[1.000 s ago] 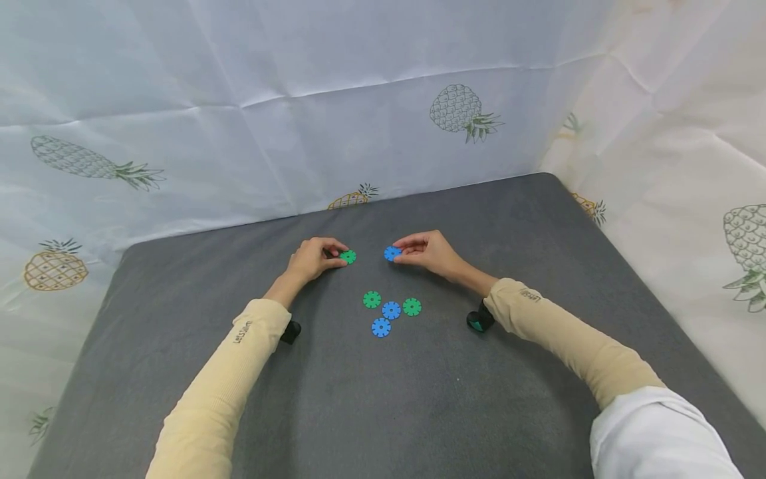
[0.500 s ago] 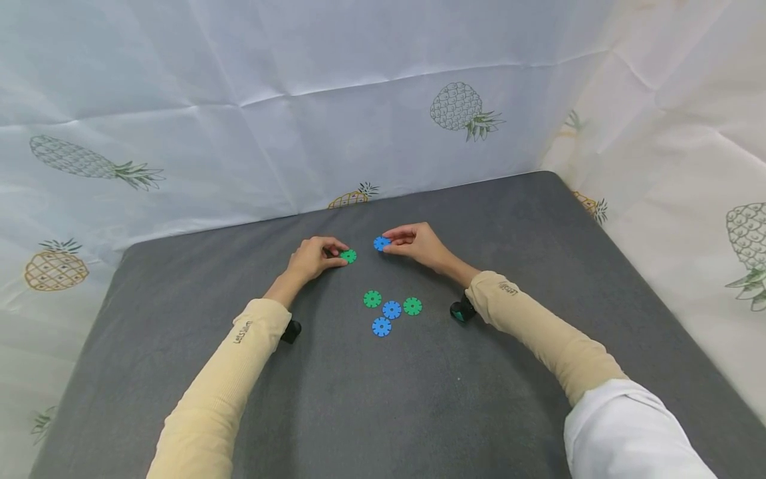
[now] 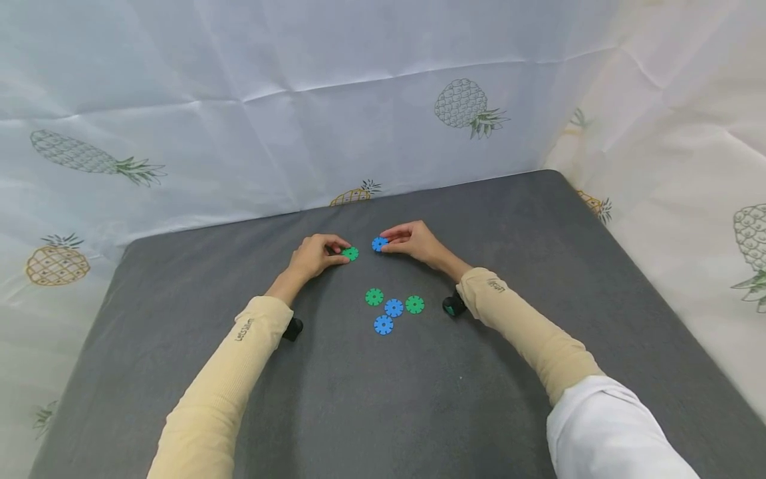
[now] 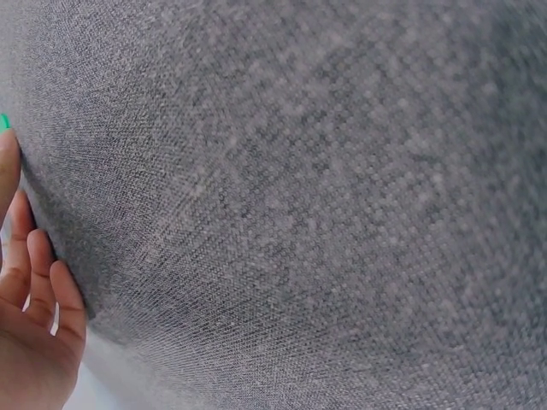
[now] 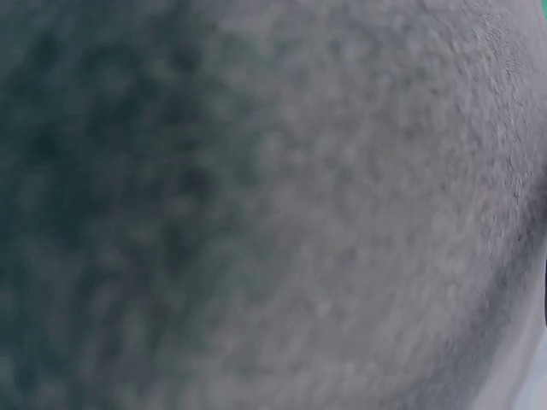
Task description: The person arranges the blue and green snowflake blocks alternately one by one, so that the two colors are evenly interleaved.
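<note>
My left hand (image 3: pixel 314 255) pinches a green notched disc (image 3: pixel 351 253) between thumb and fingers, over the far part of the grey table. Across a small gap, my right hand (image 3: pixel 415 240) pinches a blue notched disc (image 3: pixel 379 244) by its right edge. The two held discs are apart. In the left wrist view, the fingers (image 4: pixel 67 295) show at the left edge, with a sliver of the green disc (image 4: pixel 4 121) beyond the thumb. The right wrist view shows mostly blurred cloth; the hand's hold is hidden there.
Nearer on the grey table (image 3: pixel 383 399) lie a green disc (image 3: pixel 374 297), another green disc (image 3: pixel 415 305), a blue disc (image 3: pixel 393 308) and a second blue disc (image 3: pixel 383 324), grouped closely. A white pineapple-print curtain (image 3: pixel 269 146) hangs behind the table and along its right side.
My right hand has moved left and slightly away with the blue disc, narrowing the gap to the green one. The left hand has stayed nearly still. The loose discs have not been moved.
</note>
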`<state>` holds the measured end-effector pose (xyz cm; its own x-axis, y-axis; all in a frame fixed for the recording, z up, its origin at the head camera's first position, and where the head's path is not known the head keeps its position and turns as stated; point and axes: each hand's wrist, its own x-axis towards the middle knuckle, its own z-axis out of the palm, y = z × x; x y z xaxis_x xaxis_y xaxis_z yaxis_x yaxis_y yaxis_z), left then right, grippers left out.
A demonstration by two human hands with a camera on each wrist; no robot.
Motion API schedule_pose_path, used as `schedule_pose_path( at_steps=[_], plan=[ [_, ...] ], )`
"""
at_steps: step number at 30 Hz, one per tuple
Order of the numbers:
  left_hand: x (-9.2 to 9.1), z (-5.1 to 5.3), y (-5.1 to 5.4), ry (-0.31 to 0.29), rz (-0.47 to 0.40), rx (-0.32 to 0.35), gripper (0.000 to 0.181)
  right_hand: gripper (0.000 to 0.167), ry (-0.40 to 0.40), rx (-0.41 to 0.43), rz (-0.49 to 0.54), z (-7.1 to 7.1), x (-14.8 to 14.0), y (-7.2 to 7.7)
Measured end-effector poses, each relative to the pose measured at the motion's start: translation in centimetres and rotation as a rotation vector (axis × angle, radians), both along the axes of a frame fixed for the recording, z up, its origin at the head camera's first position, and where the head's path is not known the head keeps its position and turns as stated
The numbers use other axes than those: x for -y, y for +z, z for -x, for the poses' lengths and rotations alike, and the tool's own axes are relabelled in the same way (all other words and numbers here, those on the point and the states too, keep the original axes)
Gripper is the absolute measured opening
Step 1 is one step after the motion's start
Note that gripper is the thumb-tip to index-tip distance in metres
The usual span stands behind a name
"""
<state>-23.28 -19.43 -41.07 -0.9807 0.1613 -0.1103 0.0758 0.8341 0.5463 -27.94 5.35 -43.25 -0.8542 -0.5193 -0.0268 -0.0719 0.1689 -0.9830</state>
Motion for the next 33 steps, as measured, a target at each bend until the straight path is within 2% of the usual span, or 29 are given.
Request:
schedule_pose_path(
  at_steps=[5,15,24,33],
  plan=[
    [-0.1,0.1,-0.1,0.003,0.002,0.001,0.03,0.033,-0.001,0.0,-0.056,-0.1,0.7,0.1],
    [0.0,0.2,0.0,0.013,-0.005,0.007,0.029,0.032,-0.013,-0.047,-0.085,-0.2,2.1,0.0],
    [0.2,0.0,-0.2,0.004,-0.009,0.009,0.03,0.032,-0.033,-0.182,-0.226,-0.3,3.1,-0.1],
    [0.1,0.1,-0.1,0.0,-0.018,0.007,0.03,0.029,-0.036,-0.303,-0.322,-0.1,3.5,-0.1]
  ],
)
